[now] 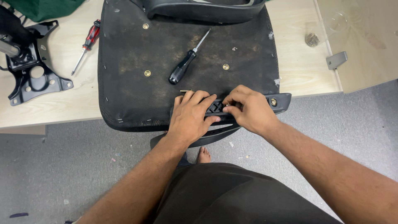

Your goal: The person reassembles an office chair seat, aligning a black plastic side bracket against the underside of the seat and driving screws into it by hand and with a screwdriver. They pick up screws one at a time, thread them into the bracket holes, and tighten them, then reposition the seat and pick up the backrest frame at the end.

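Both hands, ribbed black plastic armrest (248,105), fabric seat (137,54)

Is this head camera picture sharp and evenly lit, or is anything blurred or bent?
Head view: light is soft and even, with only faint shadows under the left hand and right hand. The black screwdriver on the seat base is sharp. The table edge bows slightly, a wide-lens effect.
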